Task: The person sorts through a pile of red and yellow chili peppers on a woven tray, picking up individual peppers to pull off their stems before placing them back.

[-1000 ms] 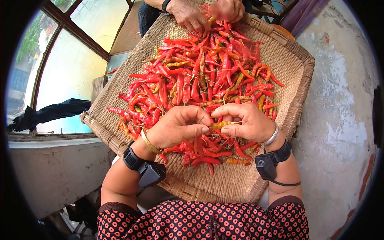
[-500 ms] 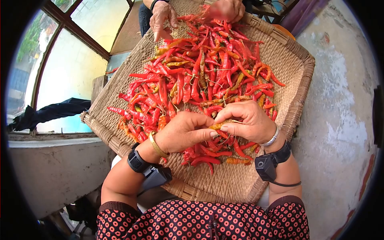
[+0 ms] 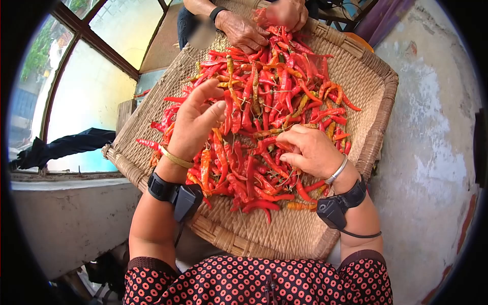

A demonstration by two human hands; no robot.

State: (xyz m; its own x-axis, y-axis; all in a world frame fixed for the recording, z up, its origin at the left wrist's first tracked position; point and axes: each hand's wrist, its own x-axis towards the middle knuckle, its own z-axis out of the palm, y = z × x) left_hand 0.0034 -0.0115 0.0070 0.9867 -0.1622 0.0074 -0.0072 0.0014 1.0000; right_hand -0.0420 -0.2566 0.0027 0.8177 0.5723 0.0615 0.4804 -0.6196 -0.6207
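My left hand [image 3: 195,122] is raised over the left side of the chili pile, its thumb and fingers apart and nothing visible between them. My right hand [image 3: 315,152] is low over the pile's near right, fingers curled, with a red chili pepper [image 3: 282,147] between thumb and index finger. Beneath both hands lies a heap of red chili peppers [image 3: 249,175], some of them orange or yellowish. A yellow-green chili [image 3: 230,68] lies on top beyond my left fingertips. The heap rests in a wide woven tray [image 3: 254,229].
Across the tray, another person's two hands [image 3: 246,33] work at the far edge of the heap. A windowed wall with a ledge [image 3: 71,182] and a dark folded cloth [image 3: 76,145] stands left. A worn plaster wall [image 3: 427,147] rises on the right.
My hands have parted, and the yellowish chili held between them is gone from them. My left hand moved up and left. The other person's hand shifted right into the heap.
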